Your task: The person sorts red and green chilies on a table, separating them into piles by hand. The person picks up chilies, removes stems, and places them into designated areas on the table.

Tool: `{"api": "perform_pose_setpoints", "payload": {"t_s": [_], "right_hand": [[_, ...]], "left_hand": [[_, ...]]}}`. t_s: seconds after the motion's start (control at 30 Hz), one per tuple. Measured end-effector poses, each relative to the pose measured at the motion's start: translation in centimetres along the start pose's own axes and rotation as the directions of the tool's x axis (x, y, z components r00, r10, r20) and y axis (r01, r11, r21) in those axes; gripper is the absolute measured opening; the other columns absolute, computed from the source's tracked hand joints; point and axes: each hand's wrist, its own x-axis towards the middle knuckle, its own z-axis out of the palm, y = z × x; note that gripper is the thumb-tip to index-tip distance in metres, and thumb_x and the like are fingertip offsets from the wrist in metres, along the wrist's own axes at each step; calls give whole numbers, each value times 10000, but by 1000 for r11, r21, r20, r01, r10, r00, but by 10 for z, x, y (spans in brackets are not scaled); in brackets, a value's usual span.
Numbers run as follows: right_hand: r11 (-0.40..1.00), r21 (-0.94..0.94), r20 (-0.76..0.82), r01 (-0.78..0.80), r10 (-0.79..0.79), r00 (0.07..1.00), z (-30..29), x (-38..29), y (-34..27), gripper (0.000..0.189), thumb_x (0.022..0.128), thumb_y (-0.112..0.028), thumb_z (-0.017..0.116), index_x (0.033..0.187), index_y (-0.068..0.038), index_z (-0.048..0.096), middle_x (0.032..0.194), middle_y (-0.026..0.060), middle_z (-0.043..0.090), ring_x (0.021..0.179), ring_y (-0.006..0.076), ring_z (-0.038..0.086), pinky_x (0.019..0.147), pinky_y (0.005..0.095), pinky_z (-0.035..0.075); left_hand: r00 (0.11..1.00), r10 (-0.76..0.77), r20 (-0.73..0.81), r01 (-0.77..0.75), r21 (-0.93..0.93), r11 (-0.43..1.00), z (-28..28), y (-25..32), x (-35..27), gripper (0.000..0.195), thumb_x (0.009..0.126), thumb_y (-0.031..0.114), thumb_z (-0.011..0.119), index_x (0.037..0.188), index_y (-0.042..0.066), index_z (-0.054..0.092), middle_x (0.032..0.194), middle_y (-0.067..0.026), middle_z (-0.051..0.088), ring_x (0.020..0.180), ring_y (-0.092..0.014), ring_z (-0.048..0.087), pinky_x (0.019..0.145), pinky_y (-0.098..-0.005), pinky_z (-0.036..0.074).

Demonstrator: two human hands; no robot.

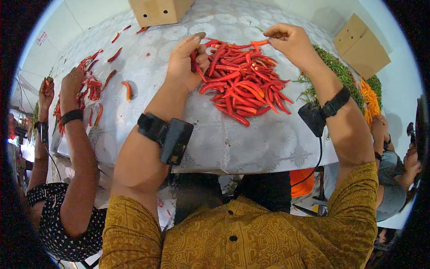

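In front of me a heap of red chili peppers lies on the patterned tablecloth. My left hand is at the heap's left edge, its fingers curled around several red chilies. At the far right side of the heap, my right hand pinches one end of an orange-red chili between thumb and fingertips. That chili's other end reaches over the edge of the heap. Both my wrists or forearms carry strapped black devices.
To the right is a pile of green stems, with orange-yellow peppers beyond it. Cardboard boxes stand at the back and right. A co-worker's hands are at red chilies on the left; another person's hands are at right.
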Motion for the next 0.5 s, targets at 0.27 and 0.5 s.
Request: {"api": "perform_pose_setpoints", "payload": {"t_s": [0.27, 0.5], "right_hand": [[929, 249, -140, 275, -247, 959, 50, 3, -42, 208, 736, -133, 619, 904, -16, 654, 817, 113, 669, 737, 180, 641, 702, 295, 505], [983, 114, 50, 144, -150, 987, 49, 11, -34, 334, 800, -164, 621, 1081, 12, 581, 970, 108, 626, 896, 152, 598, 806, 281, 476]], "left_hand": [[963, -178, 203, 180, 9, 984, 16, -6, -9, 232, 895, 245, 537, 970, 26, 528, 701, -36, 523, 492, -80, 374, 431, -201, 315], [995, -96, 29, 100, -194, 976, 0, -4, 1, 215, 904, 268, 520, 845, 63, 499, 673, -22, 479, 495, -84, 373, 439, -213, 308]]}}
